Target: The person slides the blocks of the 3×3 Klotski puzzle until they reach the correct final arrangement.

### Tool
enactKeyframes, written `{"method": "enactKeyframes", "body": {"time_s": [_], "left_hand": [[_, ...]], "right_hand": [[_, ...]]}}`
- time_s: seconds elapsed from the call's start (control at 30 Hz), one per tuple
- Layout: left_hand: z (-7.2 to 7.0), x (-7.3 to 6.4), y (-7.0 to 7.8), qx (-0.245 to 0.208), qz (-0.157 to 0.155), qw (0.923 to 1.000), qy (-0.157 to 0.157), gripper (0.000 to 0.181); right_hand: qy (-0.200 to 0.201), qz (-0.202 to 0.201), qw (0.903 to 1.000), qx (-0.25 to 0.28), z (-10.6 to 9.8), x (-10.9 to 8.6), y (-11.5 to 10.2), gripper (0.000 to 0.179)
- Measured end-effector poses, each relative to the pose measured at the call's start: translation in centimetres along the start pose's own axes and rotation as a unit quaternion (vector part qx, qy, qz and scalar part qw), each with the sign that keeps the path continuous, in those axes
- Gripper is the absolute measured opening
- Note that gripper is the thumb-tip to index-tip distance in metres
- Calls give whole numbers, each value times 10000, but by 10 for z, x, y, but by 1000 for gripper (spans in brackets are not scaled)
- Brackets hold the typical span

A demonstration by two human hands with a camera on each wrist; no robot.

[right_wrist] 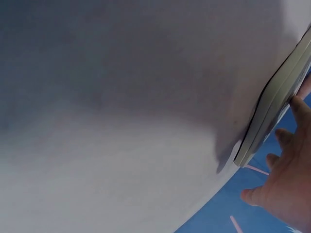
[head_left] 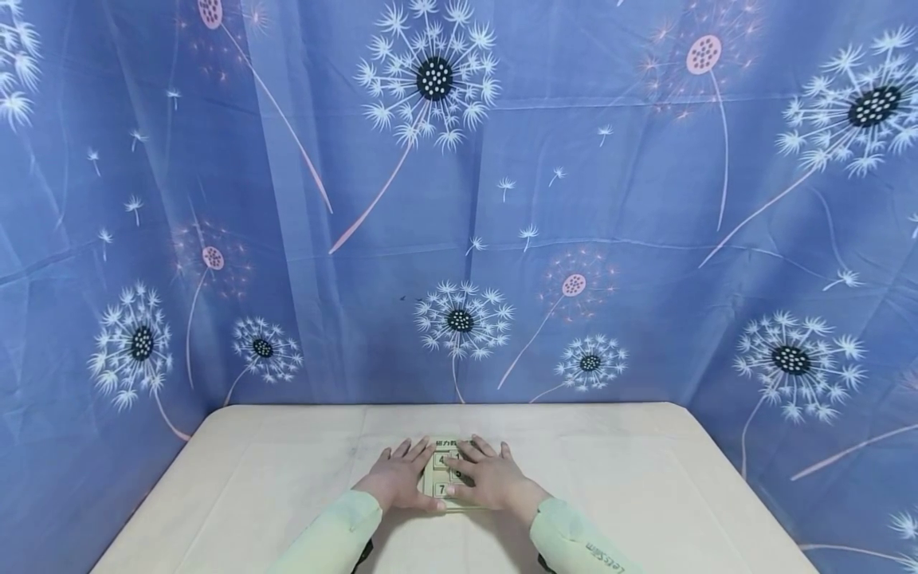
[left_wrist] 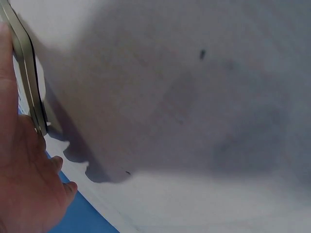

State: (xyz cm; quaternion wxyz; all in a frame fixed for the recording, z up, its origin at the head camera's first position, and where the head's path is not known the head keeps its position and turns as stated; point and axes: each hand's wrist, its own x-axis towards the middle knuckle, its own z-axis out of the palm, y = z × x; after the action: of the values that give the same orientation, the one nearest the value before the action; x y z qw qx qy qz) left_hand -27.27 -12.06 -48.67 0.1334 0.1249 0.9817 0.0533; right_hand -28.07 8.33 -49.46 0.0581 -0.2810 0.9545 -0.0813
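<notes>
A pale number sliding puzzle lies flat on the table, with dark printing along its far edge. Tiles marked 4 and 7 show between the hands, and others are partly covered by fingers. My left hand rests along the puzzle's left side, fingers spread forward and thumb at the near edge. Across the right part of the board reaches my right hand, its fingers extended over the tiles. In the left wrist view the puzzle's side runs beside the left hand; the right wrist view shows the rounded corner near the right fingers.
A cream-coloured table with rounded far corners lies under the puzzle. Blue cloth printed with dandelions hangs behind it and along both sides. Pale green sleeves cover both forearms.
</notes>
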Motion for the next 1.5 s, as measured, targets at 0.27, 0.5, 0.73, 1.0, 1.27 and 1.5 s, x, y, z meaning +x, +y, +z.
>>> {"method": "enactKeyframes", "body": {"time_s": [0.27, 0.5, 0.73, 1.0, 1.27, 1.5], "left_hand": [[0, -1, 0, -100, 24, 9999, -10, 105], [-3, -2, 1, -22, 67, 10000, -20, 104], [0, -1, -1, -39, 69, 9999, 145, 103], [0, 0, -1, -116, 90, 9998, 150, 103], [2, 1, -3, -131, 160, 9996, 198, 103], [3, 1, -3, -150, 164, 9995, 203, 103]], "right_hand": [[-56, 55, 10000, -30, 2, -1, 0, 60], [-38, -12, 10000, -41, 0, -3, 0, 58], [-87, 7, 10000, -28, -1, -6, 0, 60], [-94, 1, 10000, -1, -1, -8, -1, 61], [-93, 11, 9999, -139, -1, -10, -4, 62], [-116, 33, 9999, -121, -4, -13, -7, 63]]}}
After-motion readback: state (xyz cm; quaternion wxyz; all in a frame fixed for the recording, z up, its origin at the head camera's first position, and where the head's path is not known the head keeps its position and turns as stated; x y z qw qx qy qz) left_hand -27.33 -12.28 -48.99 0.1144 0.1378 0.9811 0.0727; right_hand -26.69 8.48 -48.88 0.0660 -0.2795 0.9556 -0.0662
